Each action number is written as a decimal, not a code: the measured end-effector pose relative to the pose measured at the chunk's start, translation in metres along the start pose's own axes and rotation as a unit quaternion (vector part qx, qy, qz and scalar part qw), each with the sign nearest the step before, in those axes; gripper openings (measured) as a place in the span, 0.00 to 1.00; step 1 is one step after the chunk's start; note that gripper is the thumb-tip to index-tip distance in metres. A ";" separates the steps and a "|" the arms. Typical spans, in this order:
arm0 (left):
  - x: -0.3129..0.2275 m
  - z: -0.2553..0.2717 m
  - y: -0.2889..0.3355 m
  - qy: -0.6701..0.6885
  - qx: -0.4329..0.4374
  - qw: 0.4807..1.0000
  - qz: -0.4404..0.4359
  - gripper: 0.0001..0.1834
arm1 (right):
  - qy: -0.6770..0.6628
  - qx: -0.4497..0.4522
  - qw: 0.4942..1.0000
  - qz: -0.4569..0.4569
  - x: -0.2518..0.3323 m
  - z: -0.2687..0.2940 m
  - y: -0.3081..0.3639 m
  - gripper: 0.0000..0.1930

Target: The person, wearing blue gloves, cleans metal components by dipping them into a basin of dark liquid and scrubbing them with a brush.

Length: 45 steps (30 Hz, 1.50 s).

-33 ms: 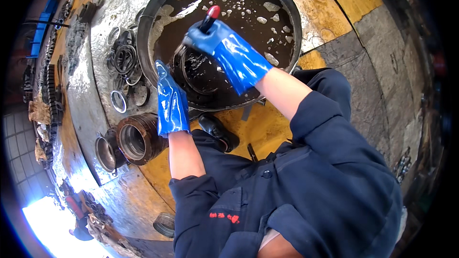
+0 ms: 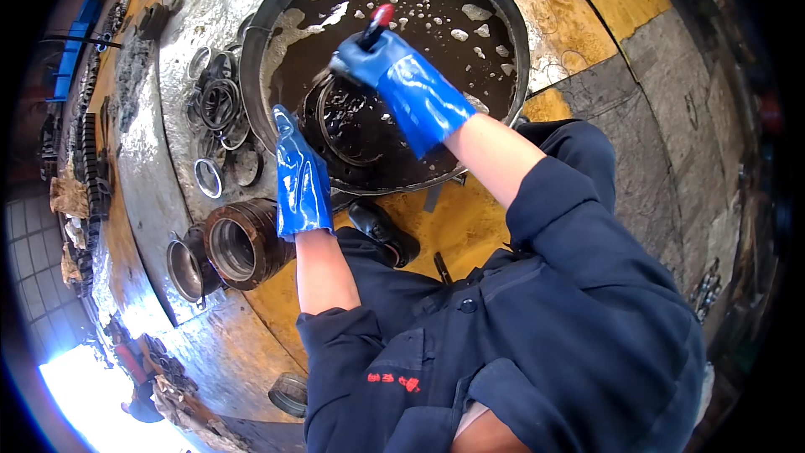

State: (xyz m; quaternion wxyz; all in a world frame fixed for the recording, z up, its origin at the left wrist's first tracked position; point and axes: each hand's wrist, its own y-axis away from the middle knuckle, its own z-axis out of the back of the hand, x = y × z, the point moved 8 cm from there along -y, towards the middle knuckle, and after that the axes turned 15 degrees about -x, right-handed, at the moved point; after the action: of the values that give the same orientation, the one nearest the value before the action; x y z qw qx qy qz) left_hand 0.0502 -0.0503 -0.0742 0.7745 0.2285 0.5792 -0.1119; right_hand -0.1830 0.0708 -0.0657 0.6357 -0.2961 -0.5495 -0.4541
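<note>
My right hand [image 2: 371, 59], in a long blue rubber glove, is closed around a brush [image 2: 380, 18] with a black, red-ended handle. The brush's head is blurred and mostly hidden, low at the upper edge of a round dark metal part [image 2: 348, 155]. That part stands tilted in a wide black tub [image 2: 518, 42] of dark, foam-flecked liquid. On the part's left side, by the tub's near-left rim, my left hand [image 2: 300, 172] in a matching glove grips it. One finger points upward along the side; the others are largely hidden.
Left of the tub lie several black and metal rings [image 2: 220, 105]. A brown ribbed cylinder [image 2: 243, 245] and a metal cup-shaped part [image 2: 189, 268] stand near my left forearm. A short round part [image 2: 289, 393] lies lower left. My shoe [image 2: 386, 233] is close under the tub.
My right hand and the brush have shifted slightly, with the handle's red end a little to the right and up. The left hand holds its place.
</note>
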 end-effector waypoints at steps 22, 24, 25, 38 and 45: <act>-0.050 -0.003 0.012 -0.304 -0.019 0.911 -0.279 0.26 | -0.021 0.110 0.992 0.053 0.030 -0.028 0.073 0.15; -0.052 -0.004 0.014 -0.326 -0.019 0.898 -0.295 0.26 | -0.021 0.114 0.989 0.092 0.029 -0.027 0.103 0.08; -0.052 0.001 0.015 -0.339 -0.022 0.891 -0.300 0.27 | -0.030 0.133 0.987 0.086 0.029 -0.027 0.115 0.09; -0.060 -0.006 0.029 -0.396 -0.011 0.851 -0.346 0.27 | 0.155 0.289 0.840 0.431 -0.029 0.010 0.137 0.10; -0.061 -0.006 0.029 -0.392 -0.011 0.851 -0.350 0.28 | 0.251 0.201 0.868 0.379 -0.034 0.040 0.091 0.09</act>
State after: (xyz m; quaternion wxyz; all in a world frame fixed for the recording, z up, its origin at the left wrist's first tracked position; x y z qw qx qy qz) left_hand 0.0394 -0.0273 -0.0111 0.8496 -0.0607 0.2702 -0.4490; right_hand -0.1171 0.1519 -0.0787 0.9212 -0.2232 -0.2966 -0.1169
